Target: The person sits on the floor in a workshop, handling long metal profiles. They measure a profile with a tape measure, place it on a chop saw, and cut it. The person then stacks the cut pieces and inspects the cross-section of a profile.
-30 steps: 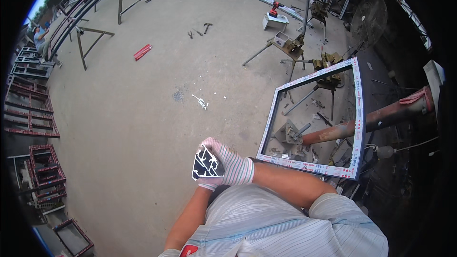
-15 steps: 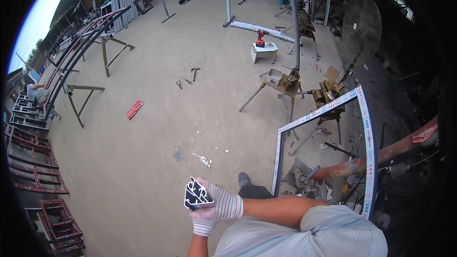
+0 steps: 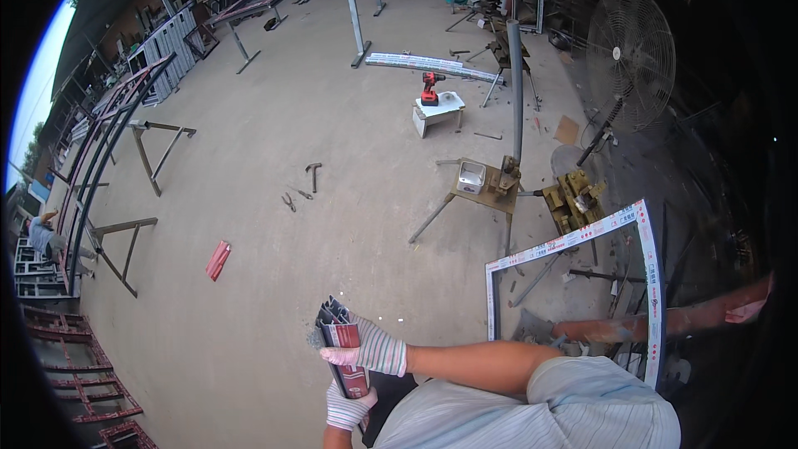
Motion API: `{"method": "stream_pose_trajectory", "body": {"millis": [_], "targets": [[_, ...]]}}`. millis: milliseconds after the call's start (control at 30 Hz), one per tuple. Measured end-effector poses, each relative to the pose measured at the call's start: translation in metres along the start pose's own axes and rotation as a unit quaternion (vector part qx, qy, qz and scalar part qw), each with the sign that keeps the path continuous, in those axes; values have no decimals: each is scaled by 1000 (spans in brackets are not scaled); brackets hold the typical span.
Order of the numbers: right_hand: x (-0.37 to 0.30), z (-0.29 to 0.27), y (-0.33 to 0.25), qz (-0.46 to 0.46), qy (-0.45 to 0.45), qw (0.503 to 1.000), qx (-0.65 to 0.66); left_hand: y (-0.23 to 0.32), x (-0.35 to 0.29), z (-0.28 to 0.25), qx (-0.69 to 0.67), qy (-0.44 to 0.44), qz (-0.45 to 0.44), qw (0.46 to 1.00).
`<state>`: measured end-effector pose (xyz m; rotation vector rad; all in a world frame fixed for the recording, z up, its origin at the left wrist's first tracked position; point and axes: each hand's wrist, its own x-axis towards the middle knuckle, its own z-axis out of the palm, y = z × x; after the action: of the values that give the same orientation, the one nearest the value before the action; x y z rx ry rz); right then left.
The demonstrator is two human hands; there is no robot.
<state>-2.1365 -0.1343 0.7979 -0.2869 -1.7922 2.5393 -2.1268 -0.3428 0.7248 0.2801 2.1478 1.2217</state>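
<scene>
In front of my body I hold a short piece of metal window-frame profile in both gloved hands. Dark grooved ends show at its top, and red printed film covers its side. My right hand, in a striped glove, is closed round its upper part, with the thumb across the film. Lower down, my left hand is wrapped round the bottom part. The profile stands tilted, its top leaning slightly left. Part of its lower end is hidden by my left hand.
A white-filmed frame stands close on my right. Beyond it are a machine stand, a big fan and a red drill on a small stool. A hammer, pliers and a red bundle lie on the floor.
The profile has turned from showing its cut end to showing its red side. My left hand now shows lower on it. The surroundings have shifted in view as I moved.
</scene>
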Motion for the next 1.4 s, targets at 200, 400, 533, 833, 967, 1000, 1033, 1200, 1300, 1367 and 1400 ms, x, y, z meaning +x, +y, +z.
{"method": "stream_pose_trajectory", "body": {"millis": [200,400,533,833,967,1000,1033,1200,1300,1367,1400], "targets": [[135,-62,-14,109,11,993,-52,29,145,-32,-22,-61,-24,998],[254,-109,-54,43,94,984,-144,110,293,-89,23,-111,-22,993],[312,-155,-91,34,126,984,-118,141,398,-110,74,-114,6,991],[394,-326,-46,164,271,944,-97,220,603,-89,153,-159,9,975],[437,-428,-43,222,339,909,-100,280,668,-62,122,-178,-26,976],[457,-455,-59,236,338,901,-134,301,688,-54,115,-169,-17,979],[473,-476,-78,229,338,901,-148,318,701,-51,111,-158,-14,981],[530,-579,-176,201,394,880,-176,386,803,-23,160,-155,-45,974],[547,-633,-188,163,455,866,-129,408,875,1,105,-153,-34,982],[550,-663,-181,191,489,840,-135,422,926,20,103,-166,-31,980],[548,-678,-172,205,507,826,-137,433,952,31,121,-177,-40,976]]}}
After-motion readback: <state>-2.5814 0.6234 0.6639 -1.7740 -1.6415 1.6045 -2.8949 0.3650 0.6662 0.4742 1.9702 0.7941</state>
